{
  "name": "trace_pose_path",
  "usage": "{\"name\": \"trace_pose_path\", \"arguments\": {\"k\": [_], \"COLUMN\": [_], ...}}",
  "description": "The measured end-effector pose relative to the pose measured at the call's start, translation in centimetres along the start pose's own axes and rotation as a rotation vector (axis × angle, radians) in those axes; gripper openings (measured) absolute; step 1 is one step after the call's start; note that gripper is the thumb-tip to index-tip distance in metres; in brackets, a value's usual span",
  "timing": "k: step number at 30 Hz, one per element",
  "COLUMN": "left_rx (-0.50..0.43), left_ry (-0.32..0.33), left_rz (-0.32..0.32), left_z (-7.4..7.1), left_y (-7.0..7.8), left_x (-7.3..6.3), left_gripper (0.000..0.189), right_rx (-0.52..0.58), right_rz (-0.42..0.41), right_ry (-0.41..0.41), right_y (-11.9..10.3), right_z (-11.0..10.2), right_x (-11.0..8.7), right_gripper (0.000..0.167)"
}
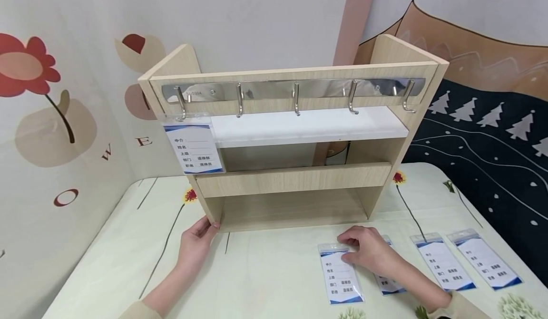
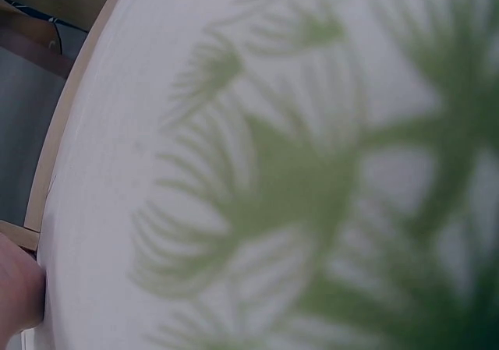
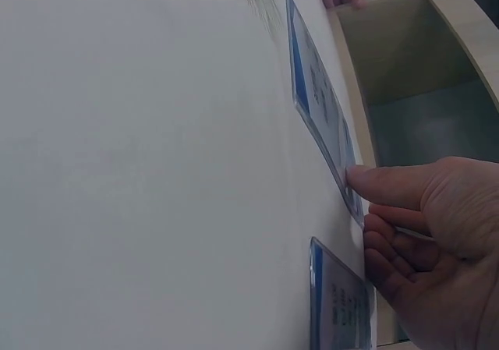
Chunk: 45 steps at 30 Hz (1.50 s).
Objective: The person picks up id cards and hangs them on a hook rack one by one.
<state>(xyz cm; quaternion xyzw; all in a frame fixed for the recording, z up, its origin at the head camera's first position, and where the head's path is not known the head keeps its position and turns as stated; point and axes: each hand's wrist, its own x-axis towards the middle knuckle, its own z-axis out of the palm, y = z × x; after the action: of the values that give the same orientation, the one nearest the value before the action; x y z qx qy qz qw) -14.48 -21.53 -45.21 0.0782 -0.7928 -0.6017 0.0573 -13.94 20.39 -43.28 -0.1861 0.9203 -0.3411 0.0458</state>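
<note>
A light wooden shelf [image 1: 291, 181] stands on the table, with a metal hook rail [image 1: 295, 90] across its upper front. My left hand [image 1: 198, 243] grips the lower left corner of the shelf, thumb at the front edge. With its thumb on the face and curled fingers at the top edge, my right hand [image 1: 370, 248] pinches a badge in a clear sleeve [image 1: 341, 278]. A second badge [image 1: 388, 288] lies partly hidden beneath the right hand and forearm. Another badge [image 1: 194, 145] hangs from the leftmost hook.
Two more badges [image 1: 445, 264] [image 1: 485, 259] lie side by side at the right of the table. A white board [image 1: 308, 126] spans the shelf behind the hooks. The table [image 1: 265, 276] has a pale floral cloth, and patterned curtains [image 1: 257, 19] stand behind.
</note>
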Motion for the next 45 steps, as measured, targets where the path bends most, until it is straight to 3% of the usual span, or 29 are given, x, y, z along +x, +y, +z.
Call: {"name": "trace_pose_path", "arguments": {"k": [12, 21, 31, 45], "left_rx": [0.018, -0.024, -0.001, -0.004], "left_ry": [-0.018, -0.012, -0.01, -0.009], "left_rz": [0.007, 0.008, 0.006, 0.001], "left_z": [0.14, 0.09, -0.04, -0.09], "left_y": [-0.11, -0.08, 0.0, -0.04], "left_x": [0.22, 0.22, 0.06, 0.03], "left_gripper": [0.049, 0.047, 0.048, 0.048], "right_rx": [-0.024, -0.057, -0.028, 0.066], "right_rz": [-0.026, 0.038, -0.013, 0.0], "right_ry": [0.003, -0.026, -0.086, -0.05], "right_y": [-0.2, -0.92, -0.92, -0.6], "right_z": [-0.01, -0.05, -0.11, 0.21], "right_x": [0.17, 0.66, 0.62, -0.06], "right_gripper": [0.025, 0.025, 0.018, 0.015]}}
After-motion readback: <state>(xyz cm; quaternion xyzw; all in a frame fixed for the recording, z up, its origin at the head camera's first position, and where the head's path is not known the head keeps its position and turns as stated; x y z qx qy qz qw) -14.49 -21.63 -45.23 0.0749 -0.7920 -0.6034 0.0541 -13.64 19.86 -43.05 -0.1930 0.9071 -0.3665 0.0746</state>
